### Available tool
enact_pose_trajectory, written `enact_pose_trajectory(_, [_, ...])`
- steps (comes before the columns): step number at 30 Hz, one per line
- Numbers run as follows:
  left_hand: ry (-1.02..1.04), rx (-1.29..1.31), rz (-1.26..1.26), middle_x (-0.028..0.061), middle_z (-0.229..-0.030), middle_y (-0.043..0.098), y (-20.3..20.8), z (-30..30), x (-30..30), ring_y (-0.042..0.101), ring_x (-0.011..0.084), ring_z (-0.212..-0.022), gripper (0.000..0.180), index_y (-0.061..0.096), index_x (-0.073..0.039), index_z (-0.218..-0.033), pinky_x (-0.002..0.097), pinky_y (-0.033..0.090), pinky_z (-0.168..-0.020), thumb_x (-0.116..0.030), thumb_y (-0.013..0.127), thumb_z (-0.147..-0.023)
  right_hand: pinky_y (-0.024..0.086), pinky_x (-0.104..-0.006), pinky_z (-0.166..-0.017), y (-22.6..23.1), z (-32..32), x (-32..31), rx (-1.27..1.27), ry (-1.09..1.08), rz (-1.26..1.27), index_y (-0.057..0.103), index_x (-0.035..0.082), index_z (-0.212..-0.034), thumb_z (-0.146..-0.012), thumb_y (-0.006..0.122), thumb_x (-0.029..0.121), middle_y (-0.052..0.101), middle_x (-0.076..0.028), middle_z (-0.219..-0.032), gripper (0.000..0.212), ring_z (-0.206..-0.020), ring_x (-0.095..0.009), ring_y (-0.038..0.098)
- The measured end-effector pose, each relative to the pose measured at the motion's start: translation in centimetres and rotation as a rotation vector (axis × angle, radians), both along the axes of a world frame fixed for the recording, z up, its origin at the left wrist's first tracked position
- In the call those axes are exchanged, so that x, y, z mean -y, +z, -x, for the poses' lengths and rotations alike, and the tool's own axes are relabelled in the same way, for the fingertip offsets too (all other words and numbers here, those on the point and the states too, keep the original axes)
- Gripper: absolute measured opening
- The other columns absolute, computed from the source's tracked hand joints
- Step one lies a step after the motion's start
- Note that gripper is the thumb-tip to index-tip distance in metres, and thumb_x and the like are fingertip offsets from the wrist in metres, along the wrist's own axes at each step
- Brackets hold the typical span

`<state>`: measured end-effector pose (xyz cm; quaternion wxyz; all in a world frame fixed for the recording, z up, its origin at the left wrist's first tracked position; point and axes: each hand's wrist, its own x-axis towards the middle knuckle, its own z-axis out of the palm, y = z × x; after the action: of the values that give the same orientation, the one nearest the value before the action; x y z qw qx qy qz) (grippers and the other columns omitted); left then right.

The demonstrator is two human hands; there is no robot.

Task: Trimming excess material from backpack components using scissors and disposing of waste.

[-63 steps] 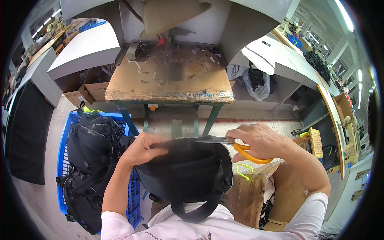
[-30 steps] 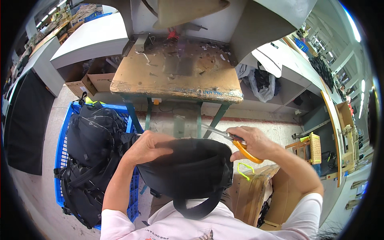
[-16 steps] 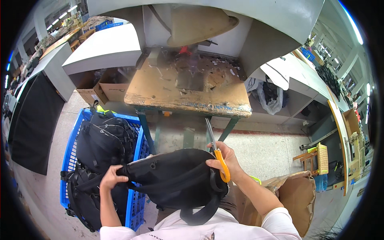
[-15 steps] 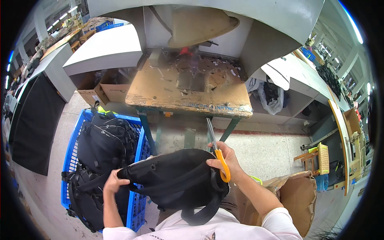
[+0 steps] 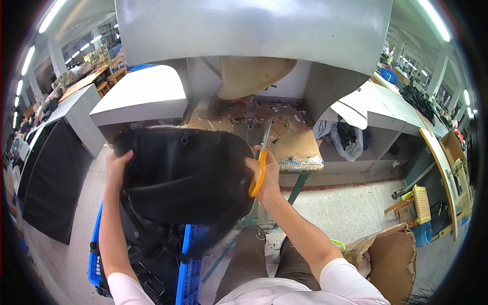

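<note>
A big grey metal hood (image 5: 254, 30) hangs over the worn wooden workbench (image 5: 300, 147), and in front of it the black backpack (image 5: 185, 175) is held up in the air above a blue crate (image 5: 188, 269). It looks soft, floppy and fairly light, best gripped at its side edges. The left hand (image 5: 118, 165) is clamped on its left edge, while the right hand (image 5: 267, 173) is closed round orange-handled scissors (image 5: 260, 162) against its right side

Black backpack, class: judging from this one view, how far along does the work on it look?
Looks done: thread scraps litter the worn workbench. In hand: both hands lift the black backpack; the left hand grips its left edge, the right hand holds its right edge along with orange-handled scissors. Left: more black bags sit in the blue crate.
</note>
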<state>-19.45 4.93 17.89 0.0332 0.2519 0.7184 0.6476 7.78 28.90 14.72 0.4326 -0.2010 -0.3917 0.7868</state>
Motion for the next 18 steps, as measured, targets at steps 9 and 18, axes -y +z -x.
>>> enact_pose_trajectory(9, [-0.155, -0.059, -0.068, 0.0059, -0.076, 0.063, 4.2, 3.7, -6.1, 0.058, 0.0125, -0.063, 0.015, 0.061, 0.001, -0.085, 0.0251, 0.048, -0.060, -0.003, 0.065, -0.071, 0.043, -0.0236, -0.074, -2.0, 3.2, -2.5, -0.076, -0.070, 0.205, 0.047, 0.003, -0.103, -0.066, 0.065, -0.009, 0.050, -0.004, -0.086, 0.043, -0.077, -0.013, 0.053])
enact_pose_trajectory(18, [-0.194, -0.080, -0.022, 0.0056, -0.074, 0.063, 5.7, 4.9, -9.2, 0.058, 0.0117, -0.060, 0.014, 0.062, 0.001, -0.083, 0.0247, 0.049, -0.058, -0.002, 0.066, -0.070, 0.042, -0.0227, -0.072, -1.1, 2.7, -2.3, -0.114, -0.106, 0.249, 0.046, 0.002, -0.103, -0.066, 0.064, -0.008, 0.054, -0.005, -0.079, 0.043, -0.074, -0.014, 0.054])
